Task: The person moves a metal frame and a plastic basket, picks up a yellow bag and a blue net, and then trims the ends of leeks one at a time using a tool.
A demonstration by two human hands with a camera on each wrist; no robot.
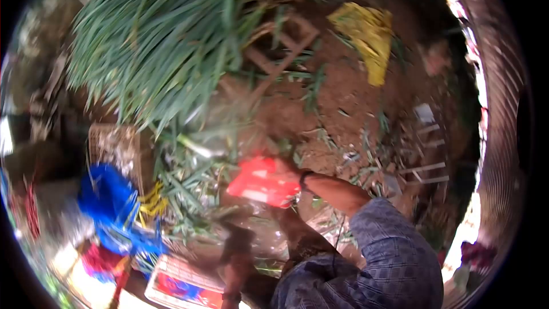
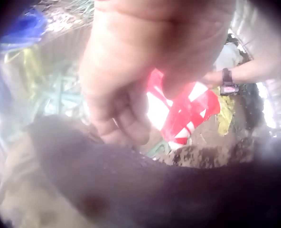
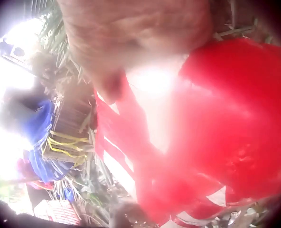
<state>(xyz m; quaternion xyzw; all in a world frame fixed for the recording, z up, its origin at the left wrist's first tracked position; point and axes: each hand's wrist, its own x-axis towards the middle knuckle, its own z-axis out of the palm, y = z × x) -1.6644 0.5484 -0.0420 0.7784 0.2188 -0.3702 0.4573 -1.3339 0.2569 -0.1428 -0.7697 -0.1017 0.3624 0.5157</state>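
Note:
My right hand (image 1: 289, 174) grips a glossy red and white plastic piece (image 1: 260, 183) by its upper edge, low over the littered ground. In the right wrist view the plastic (image 3: 226, 128) fills much of the picture, with the thumb and palm (image 3: 135, 28) at its top; the other fingers are hidden. My left hand (image 1: 235, 243) hangs beside my leg, blurred and in shadow. Seen from the left wrist, this hand (image 2: 145, 61) has loosely bent fingers and nothing visible in them. The red and white plastic (image 2: 183, 114) shows beyond it.
A large heap of long green leaves (image 1: 154, 46) lies at upper left. A yellow plastic sheet (image 1: 369, 34) lies on bare soil. At left are a crate (image 1: 114, 143), a blue bag (image 1: 106, 191) and yellow strips (image 1: 153, 199). A red and white basket (image 1: 171, 283) stands near my left arm.

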